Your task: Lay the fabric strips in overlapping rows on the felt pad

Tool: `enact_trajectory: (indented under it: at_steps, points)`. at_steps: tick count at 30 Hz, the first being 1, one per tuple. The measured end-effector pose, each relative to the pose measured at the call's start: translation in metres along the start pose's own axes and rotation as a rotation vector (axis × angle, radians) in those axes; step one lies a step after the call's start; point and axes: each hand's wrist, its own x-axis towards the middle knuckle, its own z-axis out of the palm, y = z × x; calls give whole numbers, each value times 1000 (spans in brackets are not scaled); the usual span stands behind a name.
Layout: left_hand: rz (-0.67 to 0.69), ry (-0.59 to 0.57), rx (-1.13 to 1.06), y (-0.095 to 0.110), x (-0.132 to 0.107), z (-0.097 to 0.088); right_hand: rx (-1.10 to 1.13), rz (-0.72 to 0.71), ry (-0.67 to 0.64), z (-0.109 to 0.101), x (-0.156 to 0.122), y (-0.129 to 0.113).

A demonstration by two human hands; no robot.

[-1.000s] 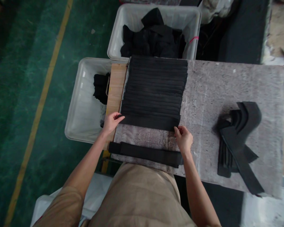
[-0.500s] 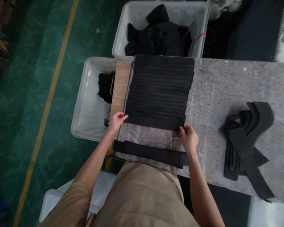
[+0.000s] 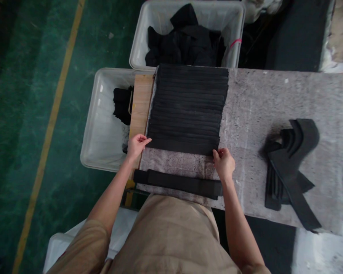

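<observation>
Head view: left hand and right hand pinch a black strip on grey tabletop above green floor.

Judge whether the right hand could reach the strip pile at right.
Probably yes: though its fingers are at a laid strip, only grey tabletop lies between the right hand and the strip pile.

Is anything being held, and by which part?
The long, flat, soft-looking black strip at the near edge of the overlapping black rows seems pinched: left end in the left grip, right end in the right grip.
</observation>
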Motion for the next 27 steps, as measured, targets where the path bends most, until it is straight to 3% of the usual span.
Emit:
enact_trajectory:
  at_steps: [6,11,13,16,18,20,24,27]
  points:
    - [-23,3,-41,6,-3,2,-76,-13,79,-1,-6,-8]
    - [-116,-34,-215,16,-14,-3,167,-110,82,-4,-20,3]
    - [-132,-20,-303,16,-19,-7,170,-232,41,-5,-36,7]
    - [-109,93,-332,12,-34,-11,17,-590,-167,-3,-66,10]
    - [-81,93,-265,10,-48,-13,-106,-785,-273,2,-83,10]
    - [-20,-61,-149,9,-66,-14,-177,-842,-300,8,-93,9]
    - [231,-470,198,16,-99,-14,-116,-801,-296,17,-94,11]
    - [438,-567,428,22,-111,-12,-6,-796,-287,17,-92,13]
